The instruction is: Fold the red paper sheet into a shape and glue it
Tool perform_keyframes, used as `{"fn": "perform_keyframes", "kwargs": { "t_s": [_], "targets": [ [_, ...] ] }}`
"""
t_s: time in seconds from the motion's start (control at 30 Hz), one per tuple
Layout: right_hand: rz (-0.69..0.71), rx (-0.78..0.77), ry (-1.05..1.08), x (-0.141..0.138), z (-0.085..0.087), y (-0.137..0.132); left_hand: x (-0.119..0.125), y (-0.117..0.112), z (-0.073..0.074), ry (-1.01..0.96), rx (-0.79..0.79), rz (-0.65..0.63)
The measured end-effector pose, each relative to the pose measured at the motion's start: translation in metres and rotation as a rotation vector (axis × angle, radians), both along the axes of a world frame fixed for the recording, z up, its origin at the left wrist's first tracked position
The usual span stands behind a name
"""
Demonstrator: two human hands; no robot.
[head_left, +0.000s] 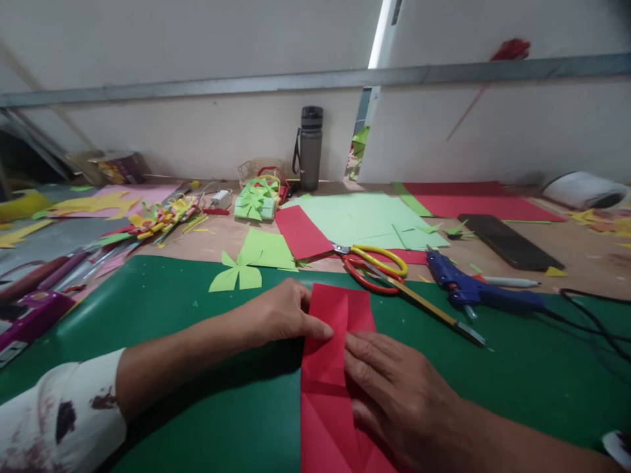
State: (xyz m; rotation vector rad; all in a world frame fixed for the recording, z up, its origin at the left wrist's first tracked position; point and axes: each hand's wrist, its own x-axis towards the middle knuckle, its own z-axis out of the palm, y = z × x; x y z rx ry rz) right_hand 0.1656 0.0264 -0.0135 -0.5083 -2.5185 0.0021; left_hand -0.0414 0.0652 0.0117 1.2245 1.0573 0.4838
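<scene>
A creased sheet of red paper [323, 368] runs lengthwise over the green mat [211, 401]. My left hand [286, 312] pinches its left edge near the far end, thumb on top and the other fingers mostly hidden. My right hand [399, 387] is closed against the right half of the sheet, fingertips at the middle crease; its thumb cannot be made out. Beyond the sheet lie scissors [374, 266] with red and yellow handles and a yellow cutter knife [434, 307]. Left of these are a cut light-green paper flower [238, 272] and a green paper piece [269, 248].
A blue glue gun [473, 286] with a black cord lies at right, near a white pen [513, 282] and a dark phone [515, 242]. A grey bottle [310, 151] stands by the wall. Pale green sheets [359, 217] and red sheets [478, 199] lie behind.
</scene>
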Motion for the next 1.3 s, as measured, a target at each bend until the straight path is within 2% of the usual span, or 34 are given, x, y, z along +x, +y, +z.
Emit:
{"fn": "perform_keyframes", "kwargs": {
  "t_s": [0.47,0.67,0.8,0.93,1.03,1.2,1.3],
  "targets": [
    [-0.049,-0.095,0.027,0.0,0.0,0.003,0.001,0.002,-0.004,0.068,0.111,-0.056],
    [-0.037,-0.121,-0.016,0.0,-0.002,0.005,-0.001,0.002,-0.01,0.123,0.24,0.018],
    [-0.022,-0.134,-0.048,0.001,-0.004,0.005,-0.007,-0.006,-0.006,0.315,0.26,0.08],
    [-0.024,-0.141,-0.047,0.001,-0.004,0.006,-0.011,-0.02,-0.003,0.363,0.212,0.088],
    [-0.025,-0.131,-0.04,0.0,-0.003,0.006,-0.011,-0.029,-0.007,0.412,0.297,0.111],
    [-0.021,-0.115,-0.052,0.0,-0.004,0.005,-0.01,-0.037,-0.013,0.453,0.407,0.076],
    [-0.031,-0.109,-0.05,0.0,-0.004,0.005,-0.011,-0.04,-0.012,0.542,0.488,0.065]
  ]
}}
